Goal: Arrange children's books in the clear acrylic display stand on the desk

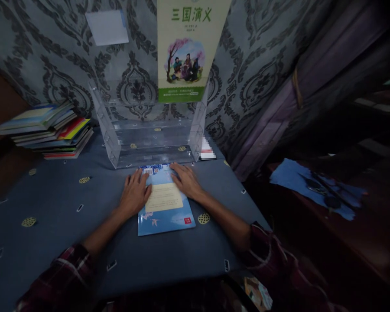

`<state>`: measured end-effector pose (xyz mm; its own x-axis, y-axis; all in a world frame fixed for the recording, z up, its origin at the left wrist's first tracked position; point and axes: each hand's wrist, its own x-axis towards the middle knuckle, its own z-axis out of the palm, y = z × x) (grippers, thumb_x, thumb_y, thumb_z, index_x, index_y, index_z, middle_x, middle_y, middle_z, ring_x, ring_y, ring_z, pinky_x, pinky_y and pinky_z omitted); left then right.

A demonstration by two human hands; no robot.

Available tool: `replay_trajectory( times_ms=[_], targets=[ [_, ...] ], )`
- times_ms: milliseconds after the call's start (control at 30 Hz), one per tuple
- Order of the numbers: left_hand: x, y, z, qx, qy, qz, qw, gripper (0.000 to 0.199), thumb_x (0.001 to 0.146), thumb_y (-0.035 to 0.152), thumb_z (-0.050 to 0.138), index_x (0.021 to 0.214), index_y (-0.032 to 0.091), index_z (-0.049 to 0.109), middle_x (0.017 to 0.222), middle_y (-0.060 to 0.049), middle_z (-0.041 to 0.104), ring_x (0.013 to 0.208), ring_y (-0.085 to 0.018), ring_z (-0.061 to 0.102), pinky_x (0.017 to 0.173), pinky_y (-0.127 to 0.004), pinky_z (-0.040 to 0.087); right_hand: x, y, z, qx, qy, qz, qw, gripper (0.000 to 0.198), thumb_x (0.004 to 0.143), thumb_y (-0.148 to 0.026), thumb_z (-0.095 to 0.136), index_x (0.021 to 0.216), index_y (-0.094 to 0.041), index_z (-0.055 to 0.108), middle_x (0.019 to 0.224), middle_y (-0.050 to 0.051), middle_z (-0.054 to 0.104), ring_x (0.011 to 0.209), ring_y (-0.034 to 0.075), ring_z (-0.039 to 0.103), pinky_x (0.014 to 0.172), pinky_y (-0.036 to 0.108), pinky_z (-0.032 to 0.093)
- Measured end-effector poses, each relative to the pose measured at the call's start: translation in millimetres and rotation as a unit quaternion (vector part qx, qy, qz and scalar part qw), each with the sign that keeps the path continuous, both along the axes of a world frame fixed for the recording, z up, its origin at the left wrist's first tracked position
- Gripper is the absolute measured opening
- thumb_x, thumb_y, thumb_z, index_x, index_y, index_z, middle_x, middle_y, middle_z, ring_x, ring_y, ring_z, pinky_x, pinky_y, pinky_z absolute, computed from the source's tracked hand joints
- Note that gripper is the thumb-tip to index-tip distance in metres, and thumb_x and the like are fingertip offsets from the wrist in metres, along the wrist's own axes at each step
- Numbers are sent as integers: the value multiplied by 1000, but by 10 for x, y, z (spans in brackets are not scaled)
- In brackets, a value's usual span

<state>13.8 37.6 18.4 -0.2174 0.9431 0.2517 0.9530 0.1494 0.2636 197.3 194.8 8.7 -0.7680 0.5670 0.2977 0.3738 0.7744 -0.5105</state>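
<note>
A blue paperback book (pixel 167 221) lies on the cloth-covered table with a barcode and a cream text panel facing up. My left hand (pixel 134 190) rests along its left edge, fingers stretched forward over the cover's upper corner. On the opposite side, my right hand (pixel 186 180) lies with extended fingers across the upper right of the cover. Neither hand is wrapped around the book. Just beyond its far edge stands a clear tiered rack (pixel 152 134). A cream and green book (pixel 188 47) stands upright at the rack's top.
Several books form an uneven stack (pixel 52 130) at the back left of the table (pixel 84 234). Patterned wallpaper with a white card (pixel 107 28) rises behind the rack. To the right hangs a tied curtain (pixel 273 112), and a blue cloth (pixel 292 177) with dark items lies beyond the table.
</note>
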Motion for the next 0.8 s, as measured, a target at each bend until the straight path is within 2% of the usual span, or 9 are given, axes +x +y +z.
replay_trajectory(
  times_ms=[300, 433, 600, 733, 800],
  targets=[
    [-99, 17, -12, -8, 16, -15, 1000, 42, 101, 38, 41, 133, 15, 53, 156, -22, 46, 149, -37, 39, 116, -58, 36, 37, 119, -105, 0, 60, 2, 998, 38, 96, -25, 52, 132, -18, 63, 140, 14, 67, 138, 27, 57, 118, 49, 40],
    [-200, 38, 12, -2, 21, -43, 999, 40, 99, 41, 44, 130, 17, 54, 151, -19, 51, 145, -35, 42, 114, -54, 39, 43, 202, -134, -15, 90, 11, 996, 37, 94, -27, 54, 127, -18, 66, 136, 14, 69, 131, 29, 61, 114, 50, 45],
    [-215, 96, 220, -41, 55, -40, 997, 40, 97, 43, 52, 128, 18, 56, 138, -17, 59, 131, -35, 52, 107, -52, 44, 60, 314, -115, -85, 120, 20, 989, 37, 96, -27, 51, 128, -20, 67, 128, 10, 73, 114, 25, 69, 101, 44, 53],
    [-95, 227, 397, -79, 119, -18, 990, 37, 99, 38, 51, 128, 16, 59, 125, -18, 65, 126, -36, 54, 109, -57, 39, 50, 390, -140, -118, 142, 26, 982, 35, 96, -24, 49, 126, -22, 68, 127, 7, 74, 117, 23, 68, 104, 44, 52],
    [-12, 318, 417, -78, 120, -47, 989, 40, 100, 34, 49, 134, 16, 57, 127, -17, 66, 126, -35, 55, 110, -57, 39, 42, 416, -162, -122, 150, 36, 980, 36, 97, -22, 47, 126, -23, 67, 126, 6, 74, 119, 22, 67, 106, 44, 51]
  ],
)
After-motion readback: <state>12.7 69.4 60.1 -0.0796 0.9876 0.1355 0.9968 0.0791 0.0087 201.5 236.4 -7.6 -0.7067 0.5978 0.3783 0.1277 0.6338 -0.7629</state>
